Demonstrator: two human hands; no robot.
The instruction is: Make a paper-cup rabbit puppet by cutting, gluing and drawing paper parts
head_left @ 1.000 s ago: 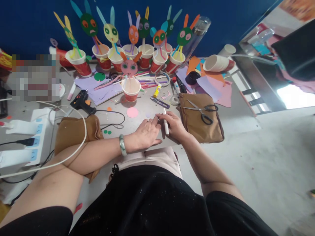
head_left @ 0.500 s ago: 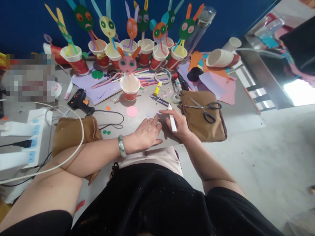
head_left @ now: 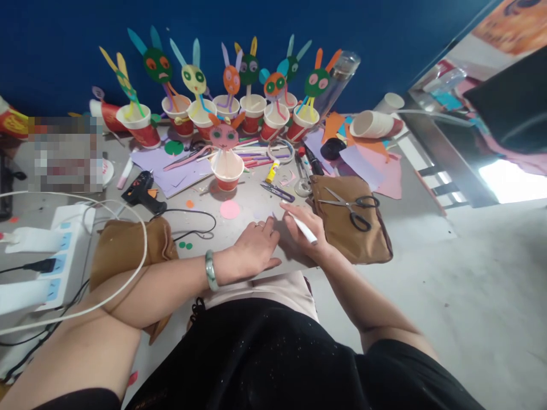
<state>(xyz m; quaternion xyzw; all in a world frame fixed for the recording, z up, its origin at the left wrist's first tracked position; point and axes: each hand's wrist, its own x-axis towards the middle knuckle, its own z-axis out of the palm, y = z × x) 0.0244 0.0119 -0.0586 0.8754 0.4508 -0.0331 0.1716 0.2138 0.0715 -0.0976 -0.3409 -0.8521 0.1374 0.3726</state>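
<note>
My right hand (head_left: 301, 225) is closed round a white pen (head_left: 302, 226), tilted with its tip toward the tabletop beside my left fingers. My left hand (head_left: 256, 245) lies palm down near the table's front edge, fingers spread; anything small under its fingertips is hidden. Left of the hands is a pink paper circle (head_left: 229, 209). Behind it stands a paper cup (head_left: 227, 171) with a pink paper face (head_left: 224, 136). Small black snips (head_left: 277, 192) and a yellow glue stick (head_left: 272, 171) lie beyond my hands.
Several cups with paper figures stand along the blue wall. Scissors (head_left: 350, 208) rest on a brown cloth (head_left: 354, 242) at the right. A glue gun (head_left: 143, 192), a brown pouch (head_left: 132, 245) and a power strip (head_left: 70, 250) with loose cables are at the left.
The pen in my right hand has swung from nearly upright to a slant, its tip toward my left fingers. The view has tilted up a little. My left hand has kept its place.
</note>
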